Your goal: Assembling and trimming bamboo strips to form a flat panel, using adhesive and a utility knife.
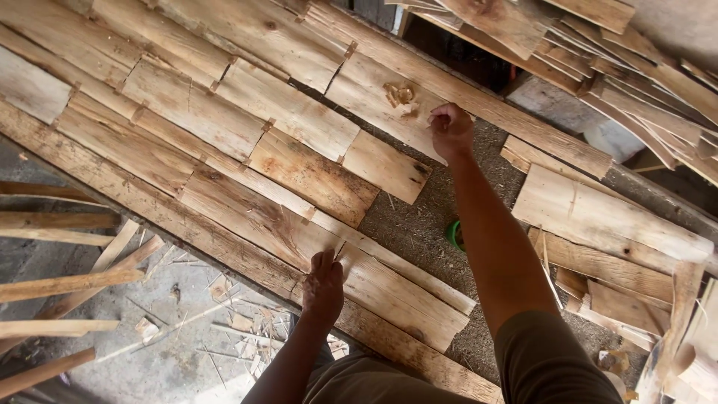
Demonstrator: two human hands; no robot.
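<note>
The left hand [323,286] lies near the middle of the view, low in the picture, with the fingers together and pressed flat on a long pale wooden slat with brown grain [262,217]. The fingertips touch the place where this slat meets the next pale slat to the right [404,288]. This hand pinches nothing; it only presses on the wood.

The right hand [451,129] is farther away, with the arm stretched out. Its fingers are curled into a loose fist at the right end of a pale rough wooden shingle with a knot of torn yellow fibres [381,101]. I cannot tell if something small is inside the fist.

The slats and shingles lie in overlapping rows over long rough wooden beams [523,123] which run from the far left to the near right. Between the two hands there is a shorter brown-stained shingle [314,176] and a small pale one [385,166] just beside it. Under the rows, between the beams, a grey gritty surface [419,224] shows, with a small green round object [454,233] partly hidden by the right forearm.

On the right and far right, more loose pale wooden shingles [598,217] lie in piles. On the near left, the grey floor [172,359] carries wood chips, and thin wooden sticks [60,284] lie across it.
</note>
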